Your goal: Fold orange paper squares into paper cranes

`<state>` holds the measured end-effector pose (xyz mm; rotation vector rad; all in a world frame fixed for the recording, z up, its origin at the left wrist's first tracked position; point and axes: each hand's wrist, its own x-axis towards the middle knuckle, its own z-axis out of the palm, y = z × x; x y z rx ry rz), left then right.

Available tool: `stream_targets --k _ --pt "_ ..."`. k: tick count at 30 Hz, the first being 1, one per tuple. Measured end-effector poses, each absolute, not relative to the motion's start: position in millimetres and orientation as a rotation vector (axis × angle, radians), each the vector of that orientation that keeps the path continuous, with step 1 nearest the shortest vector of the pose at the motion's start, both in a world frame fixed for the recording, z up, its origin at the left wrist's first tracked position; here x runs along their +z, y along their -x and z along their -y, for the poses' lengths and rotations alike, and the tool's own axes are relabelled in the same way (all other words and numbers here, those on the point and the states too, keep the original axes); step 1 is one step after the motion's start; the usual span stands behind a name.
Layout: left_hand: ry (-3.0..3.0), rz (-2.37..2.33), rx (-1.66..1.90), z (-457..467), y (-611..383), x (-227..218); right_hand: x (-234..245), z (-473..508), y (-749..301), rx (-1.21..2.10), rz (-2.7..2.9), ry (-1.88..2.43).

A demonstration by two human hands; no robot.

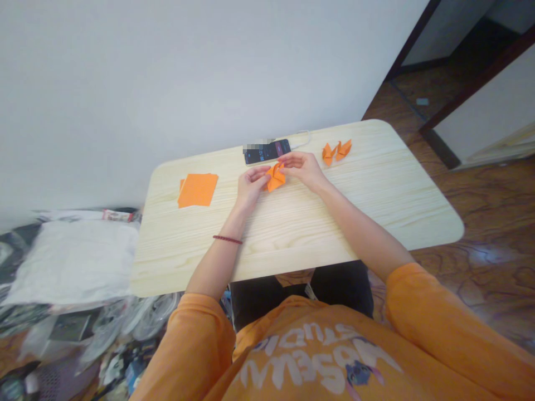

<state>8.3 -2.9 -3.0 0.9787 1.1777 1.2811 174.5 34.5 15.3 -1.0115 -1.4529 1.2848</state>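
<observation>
Between my two hands is a small piece of folded orange origami paper (276,178), held a little above the tabletop or resting on it; I cannot tell which. My left hand (251,186) pinches its left side with thumb and fingers. On its upper right, my right hand (304,169) grips the edge between thumb and fingertips. Parts of the paper are hidden by the fingertips. Two finished-looking orange paper cranes, one (329,153) beside the other (344,149), stand right of my right hand. Left of my left hand lies a stack of square orange paper (198,190).
A smartphone (267,152) with a lit screen lies behind my hands, a white cable (304,136) running from it. The pale wooden table (388,184) has rounded corners and touches the wall. Bags and clutter (104,328) fill the floor at left.
</observation>
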Motion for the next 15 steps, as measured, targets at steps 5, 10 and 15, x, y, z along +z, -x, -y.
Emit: stream_targets --k 5,10,15 --pt "-1.010 -1.098 1.269 3.5 -8.9 -2.9 8.1 -37.5 -173.1 1.346 1.329 1.045" --pt "-1.020 -1.052 1.228 4.4 -9.3 -3.6 5.2 -37.8 -172.1 1.334 1.322 1.051" --pt "-0.887 -1.014 1.164 6.1 -12.2 2.2 9.3 -35.2 -170.8 1.330 1.346 1.051"
